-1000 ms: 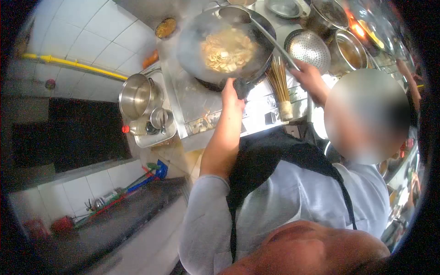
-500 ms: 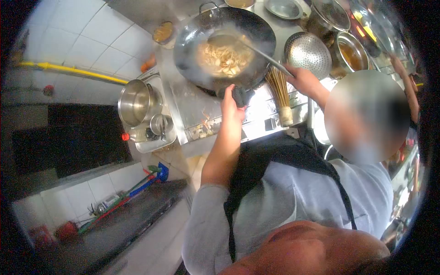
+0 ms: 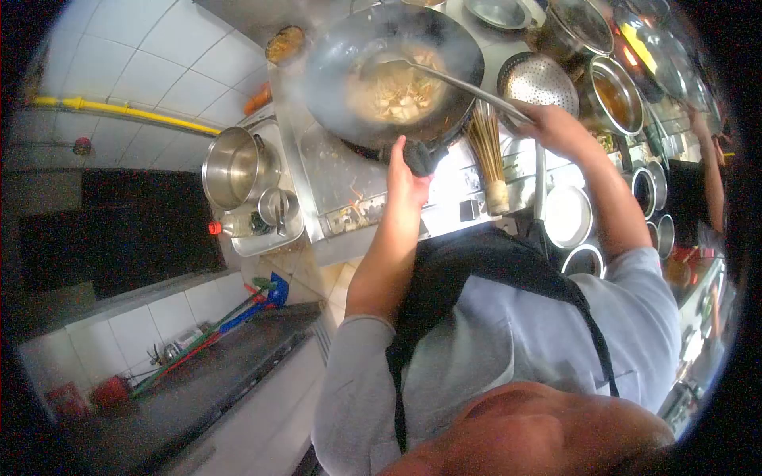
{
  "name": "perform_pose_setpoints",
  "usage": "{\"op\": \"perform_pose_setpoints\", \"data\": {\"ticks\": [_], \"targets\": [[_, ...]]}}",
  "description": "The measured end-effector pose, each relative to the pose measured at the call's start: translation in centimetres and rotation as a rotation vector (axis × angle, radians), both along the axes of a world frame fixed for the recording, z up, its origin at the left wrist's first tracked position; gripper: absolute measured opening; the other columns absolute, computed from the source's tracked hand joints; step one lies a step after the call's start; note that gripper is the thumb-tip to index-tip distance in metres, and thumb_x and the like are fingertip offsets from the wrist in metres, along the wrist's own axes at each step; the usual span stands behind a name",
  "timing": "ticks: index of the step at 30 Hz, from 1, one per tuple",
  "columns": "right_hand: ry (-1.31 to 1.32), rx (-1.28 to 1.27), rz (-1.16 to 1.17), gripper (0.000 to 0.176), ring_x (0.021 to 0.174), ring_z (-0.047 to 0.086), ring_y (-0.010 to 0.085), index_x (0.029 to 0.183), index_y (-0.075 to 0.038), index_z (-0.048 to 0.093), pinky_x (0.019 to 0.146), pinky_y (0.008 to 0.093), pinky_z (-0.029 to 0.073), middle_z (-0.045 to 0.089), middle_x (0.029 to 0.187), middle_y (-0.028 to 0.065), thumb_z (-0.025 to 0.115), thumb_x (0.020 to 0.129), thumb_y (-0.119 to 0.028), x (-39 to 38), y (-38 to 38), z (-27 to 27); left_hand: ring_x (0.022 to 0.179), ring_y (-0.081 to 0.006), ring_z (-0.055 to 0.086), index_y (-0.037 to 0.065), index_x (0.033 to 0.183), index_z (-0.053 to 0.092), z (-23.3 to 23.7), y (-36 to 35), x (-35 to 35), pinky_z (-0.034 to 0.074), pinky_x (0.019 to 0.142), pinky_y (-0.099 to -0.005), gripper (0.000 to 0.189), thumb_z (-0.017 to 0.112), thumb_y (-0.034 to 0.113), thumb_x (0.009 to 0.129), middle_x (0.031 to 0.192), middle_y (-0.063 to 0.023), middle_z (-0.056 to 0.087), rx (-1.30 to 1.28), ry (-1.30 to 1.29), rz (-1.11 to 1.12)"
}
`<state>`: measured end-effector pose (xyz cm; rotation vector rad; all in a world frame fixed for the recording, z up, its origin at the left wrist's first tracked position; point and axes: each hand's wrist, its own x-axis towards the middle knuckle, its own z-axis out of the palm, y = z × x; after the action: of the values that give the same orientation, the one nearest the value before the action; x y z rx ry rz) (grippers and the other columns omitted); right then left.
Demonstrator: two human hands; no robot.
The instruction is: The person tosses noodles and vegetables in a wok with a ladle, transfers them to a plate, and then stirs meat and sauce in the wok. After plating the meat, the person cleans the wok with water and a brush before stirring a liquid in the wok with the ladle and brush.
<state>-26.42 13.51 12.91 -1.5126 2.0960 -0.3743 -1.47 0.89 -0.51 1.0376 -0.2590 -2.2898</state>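
A large dark wok sits on the stove, steam rising from the sliced food in its middle. My left hand grips the wok's near edge through a dark folded cloth. In my right hand is the handle of a long metal ladle, whose bowl lies in the food at the wok's centre, partly veiled by steam. A bamboo wok brush rests just right of the wok, below the ladle's handle.
Right of the wok lie a perforated strainer and a pot of brownish liquid. Several white bowls stand near my right forearm. On the left, a tray carries a steel pot. Another person's arm shows at far right.
The ladle and my right hand have shifted slightly right and down. More steam hangs over the wok. My left hand keeps its hold on the cloth and wok edge.
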Motion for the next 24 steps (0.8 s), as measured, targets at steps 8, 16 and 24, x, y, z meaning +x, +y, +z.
{"op": "perform_pose_setpoints", "data": {"ticks": [8, 16, 24], "targets": [[0.134, 0.068, -0.114, 0.051, 0.096, 0.064, 0.0343, 0.137, -0.015, 0.046, 0.087, 0.04, 0.046, 0.065, 0.107, 0.0201, 0.058, 0.087, -0.018, 1.7, -0.2, -2.5, 0.105, -0.0258, 0.057, 0.013, 0.119, 0.053, -1.4, -0.2, -0.1, 0.047, 0.082, -0.0441, 0.042, 0.054, 0.042, 0.089, 0.117, -0.0065, 0.06, -0.014, -0.024, -0.007], [0.098, 0.092, -0.095, 0.048, 0.092, 0.064, 0.0364, 0.135, -0.017, 0.048, 0.083, 0.042, 0.048, 0.066, 0.102, 0.02, 0.057, 0.088, -0.02, -0.3, -0.7, -3.8, 0.105, -0.0256, 0.058, 0.015, 0.119, 0.053, 0.1, 0.0, 0.2, 0.047, 0.082, -0.0438, 0.041, 0.055, 0.042, 0.088, 0.117, -0.005, 0.06, -0.052, 0.003, -0.055], [0.13, 0.08, -0.051, 0.045, 0.092, 0.062, 0.0393, 0.133, -0.02, 0.049, 0.08, 0.0449, 0.047, 0.065, 0.099, 0.0205, 0.056, 0.089, -0.021, 0.9, 0.3, -1.3, 0.106, -0.0274, 0.059, 0.014, 0.12, 0.053, -1.7, -0.6, 0.3, 0.048, 0.085, -0.0467, 0.042, 0.053, 0.043, 0.09, 0.116, -0.0069, 0.062, -0.024, -0.027, -0.053]]}}
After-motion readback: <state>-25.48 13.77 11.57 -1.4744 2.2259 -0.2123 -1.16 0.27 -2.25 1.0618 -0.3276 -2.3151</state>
